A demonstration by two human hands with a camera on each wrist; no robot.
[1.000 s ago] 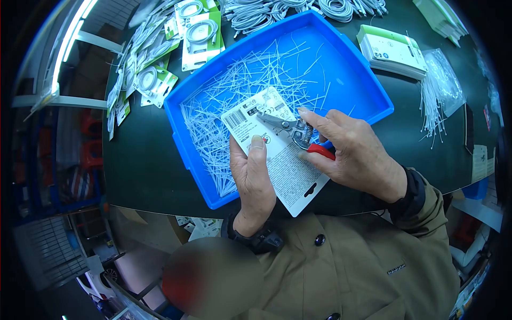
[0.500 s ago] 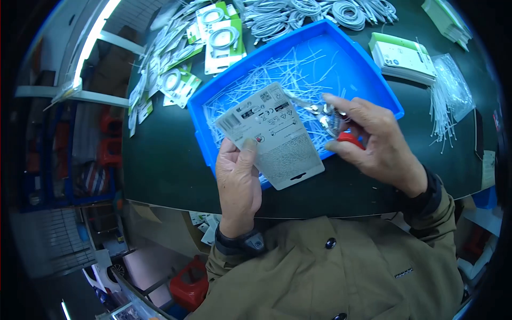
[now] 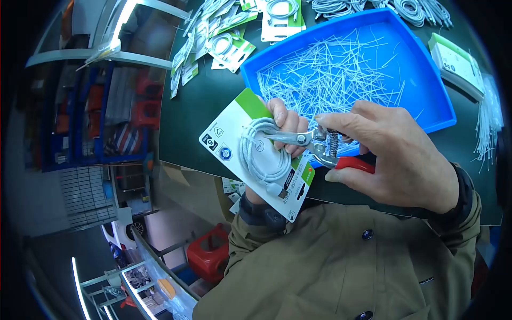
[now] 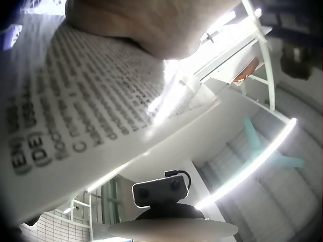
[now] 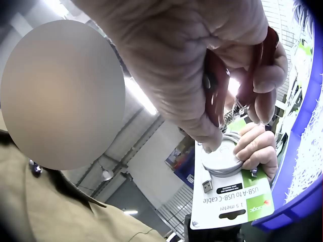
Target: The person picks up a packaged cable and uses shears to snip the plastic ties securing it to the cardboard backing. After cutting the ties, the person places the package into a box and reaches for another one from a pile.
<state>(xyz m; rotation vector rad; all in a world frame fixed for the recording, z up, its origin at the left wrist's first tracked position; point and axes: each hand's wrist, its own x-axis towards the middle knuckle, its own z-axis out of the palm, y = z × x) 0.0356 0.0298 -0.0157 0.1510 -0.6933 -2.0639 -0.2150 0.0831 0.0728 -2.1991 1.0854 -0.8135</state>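
Observation:
A green and white card (image 3: pixel 226 130) with a coiled light cable (image 3: pixel 247 154) on its front faces up in the head view. The left hand (image 3: pixel 290 125) holds it from behind, fingers curled over its far edge onto the coil. Red-handled cutters (image 3: pixel 328 154) are gripped in the right hand (image 3: pixel 397 154), their tips at the upper part of the coil. The right wrist view shows the cutters' red handles (image 5: pixel 216 85) inside the right hand (image 5: pixel 176 55), above the card (image 5: pixel 237 201). Printed text on the card's back (image 4: pixel 96 96) fills much of the left wrist view.
A blue tray (image 3: pixel 426 101) of thin white strips lies just beyond the hands. Packaged cables (image 3: pixel 229 50) are at the upper left, coiled cables (image 3: pixel 410 10) behind the tray. A card stack (image 3: pixel 456 66) and white ties (image 3: pixel 485 133) lie right. A red stool (image 3: pixel 208 253) stands below.
The left hand has turned the card from its printed back to its cable side. The cutters' tips have come to the coil. The head view has shifted, moving the tray rightward in frame.

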